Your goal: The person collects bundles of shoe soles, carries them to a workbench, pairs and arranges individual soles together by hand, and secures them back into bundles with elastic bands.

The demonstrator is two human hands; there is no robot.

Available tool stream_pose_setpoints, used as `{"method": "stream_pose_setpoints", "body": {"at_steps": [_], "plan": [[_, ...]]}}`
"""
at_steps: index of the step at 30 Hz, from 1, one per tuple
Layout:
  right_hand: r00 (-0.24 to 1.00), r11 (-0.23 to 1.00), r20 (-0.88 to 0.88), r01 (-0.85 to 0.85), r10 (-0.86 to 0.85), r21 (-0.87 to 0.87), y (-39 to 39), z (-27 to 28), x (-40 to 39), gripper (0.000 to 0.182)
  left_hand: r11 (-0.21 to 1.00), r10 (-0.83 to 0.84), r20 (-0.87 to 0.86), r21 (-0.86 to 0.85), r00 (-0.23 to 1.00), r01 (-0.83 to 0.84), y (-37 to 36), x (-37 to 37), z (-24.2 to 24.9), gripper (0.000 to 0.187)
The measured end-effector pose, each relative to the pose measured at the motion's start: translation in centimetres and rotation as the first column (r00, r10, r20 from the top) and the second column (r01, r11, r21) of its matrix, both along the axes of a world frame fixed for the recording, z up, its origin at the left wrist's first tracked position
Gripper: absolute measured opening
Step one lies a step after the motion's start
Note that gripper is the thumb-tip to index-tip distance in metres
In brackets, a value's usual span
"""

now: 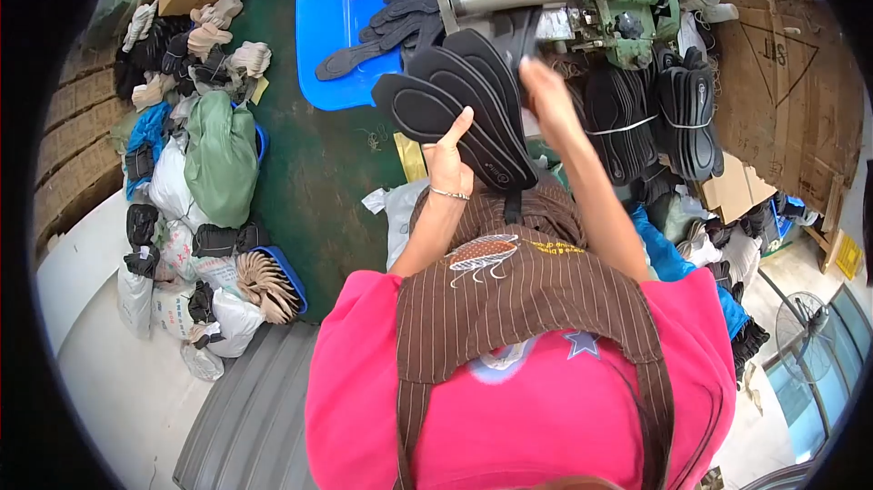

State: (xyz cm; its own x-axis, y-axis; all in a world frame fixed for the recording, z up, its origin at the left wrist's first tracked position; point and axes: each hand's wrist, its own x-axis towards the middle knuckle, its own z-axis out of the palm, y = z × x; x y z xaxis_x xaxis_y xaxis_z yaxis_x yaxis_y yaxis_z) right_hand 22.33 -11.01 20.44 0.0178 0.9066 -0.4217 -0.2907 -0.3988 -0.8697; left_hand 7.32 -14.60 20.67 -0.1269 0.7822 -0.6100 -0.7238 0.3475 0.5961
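My left hand (447, 163), with a bracelet at the wrist, is closed on a fanned-out bunch of black shoe insoles (455, 99). Its thumb presses on the front insole, and the lower ends of the bunch point toward my apron. My right hand (548, 95) is smeared by motion beside the bunch's right edge. Its fingertips are close to another black insole (520, 31), which lies under the metal roller of a green machine (627, 4). Whether those fingers grip anything cannot be made out.
A blue tub (314, 45) with loose black insoles stands on the green table (309, 163). Tied insole bundles (623, 117) sit right of the machine, near a large cardboard sheet (791, 63). Bags, including a green sack (218, 158), crowd the left. A fan (805, 326) stands at right.
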Motion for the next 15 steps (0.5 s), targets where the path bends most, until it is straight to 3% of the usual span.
{"method": "stream_pose_setpoints", "body": {"at_steps": [1,2,5,7,8,10,12,15], "plan": [[0.991,0.994,-0.100,-0.094,0.089,-0.048,-1.5,-1.8,-0.1,0.039,1.000,-0.006,0.011,0.003,1.000,0.006,0.1,-0.1,-0.2,0.035],[0.969,0.995,-0.239,-0.077,0.060,-0.063,-3.0,-1.7,-0.7,0.041,1.000,-0.009,0.019,-0.003,1.000,0.009,-0.1,-0.2,-0.4,0.035],[0.954,0.991,-0.298,-0.053,0.013,-0.126,-4.3,-0.3,-0.1,0.038,0.998,-0.067,0.029,0.002,0.997,0.067,-0.7,-0.4,-0.4,0.037],[0.854,0.980,-0.512,-0.010,-0.094,-0.197,-3.7,1.4,0.4,0.033,0.996,-0.087,0.066,0.021,0.994,0.086,-0.7,-0.4,0.1,0.038],[0.855,0.981,-0.510,-0.010,-0.091,-0.193,-3.8,0.6,0.7,0.033,0.996,-0.087,0.068,0.025,0.994,0.085,-0.7,-0.2,0.6,0.038],[0.878,0.971,-0.443,0.091,-0.184,-0.223,-3.4,-0.3,0.7,0.032,0.996,-0.052,0.028,0.070,0.998,0.050,-0.6,0.4,1.4,0.039],[0.908,0.936,-0.253,0.285,-0.333,-0.206,-2.3,-1.4,0.8,0.032,0.998,-0.029,0.024,0.056,0.999,0.028,-0.6,0.1,0.8,0.038],[0.953,0.949,0.073,0.301,-0.295,-0.089,1.3,-4.0,2.4,0.036,0.998,-0.054,0.056,-0.025,0.997,0.055,-0.5,-0.6,-0.4,0.036]]}}
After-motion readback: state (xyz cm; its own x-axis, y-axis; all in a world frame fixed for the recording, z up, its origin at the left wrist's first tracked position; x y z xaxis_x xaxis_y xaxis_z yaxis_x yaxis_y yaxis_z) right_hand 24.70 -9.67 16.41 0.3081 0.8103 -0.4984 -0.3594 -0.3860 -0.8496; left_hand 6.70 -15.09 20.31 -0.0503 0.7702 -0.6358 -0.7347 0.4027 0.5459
